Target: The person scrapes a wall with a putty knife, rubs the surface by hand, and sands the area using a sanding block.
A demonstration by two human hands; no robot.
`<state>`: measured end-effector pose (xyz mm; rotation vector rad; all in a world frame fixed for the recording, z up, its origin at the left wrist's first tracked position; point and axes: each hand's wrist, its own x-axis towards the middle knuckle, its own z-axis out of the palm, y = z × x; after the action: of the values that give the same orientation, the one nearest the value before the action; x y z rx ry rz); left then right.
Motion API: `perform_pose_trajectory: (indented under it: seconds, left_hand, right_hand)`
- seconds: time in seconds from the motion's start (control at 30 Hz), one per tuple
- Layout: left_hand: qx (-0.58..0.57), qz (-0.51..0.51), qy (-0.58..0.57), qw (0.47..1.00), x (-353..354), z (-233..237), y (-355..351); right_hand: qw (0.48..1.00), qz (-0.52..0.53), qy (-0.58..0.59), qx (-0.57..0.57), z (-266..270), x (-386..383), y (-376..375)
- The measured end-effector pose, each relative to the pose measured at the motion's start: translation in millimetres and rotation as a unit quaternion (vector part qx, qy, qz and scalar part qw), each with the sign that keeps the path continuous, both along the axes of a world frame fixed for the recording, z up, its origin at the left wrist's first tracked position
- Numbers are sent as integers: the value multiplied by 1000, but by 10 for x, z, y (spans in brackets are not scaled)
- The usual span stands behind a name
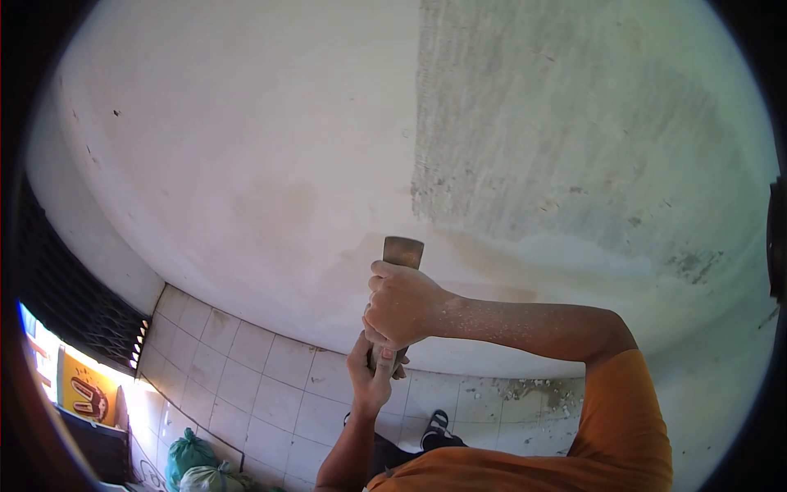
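Observation:
Both my hands are wrapped round one scraper (403, 251), whose broad, flat, brownish blade points up at the wall. My right hand (402, 305) grips it just below the blade, and light dust specks that forearm. Lower down, my left hand (374, 373) closes round the handle end, thumb lying along it. Most of the handle is hidden by my fingers. In this view the blade overlaps the pale wall (270, 139), just below the corner of a rough grey scraped patch (566, 123).
White floor tiles (270, 361) run along the wall's foot, with crumbled debris (541, 394) at the right. My sandalled foot (437, 426) stands near the wall. Tied plastic bags (190, 459) sit at lower left, below a dark metal lattice (74, 279) and a yellow box (86, 389).

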<state>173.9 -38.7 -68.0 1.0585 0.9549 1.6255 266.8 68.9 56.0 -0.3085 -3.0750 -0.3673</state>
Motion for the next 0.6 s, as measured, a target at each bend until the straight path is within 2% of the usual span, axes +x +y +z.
perform_pose_trajectory:
  seconds: [0.13, 0.23, 0.37, 0.47, 0.6]
  left_hand:
    - [77, -33, -37, 996, -110, -32, 348]
    - [21, -55, -41, 997, -98, -146, 458]
    - [57, -40, -70, 995, -32, -270, 551]
    - [108, -25, -102, 989, 33, -408, 612]
    - [144, -11, -122, 982, 109, -414, 686]
  right_hand:
    - [998, -11, 42, 43, -23, -30, 247]
    - [997, 4, 59, 50, -78, 65, 358]
    - [994, 32, 93, 52, -36, 117, 401]
    - [988, 20, 114, 103, -1, 189, 442]
    - [991, 20, 44, 126, -54, 232, 461]
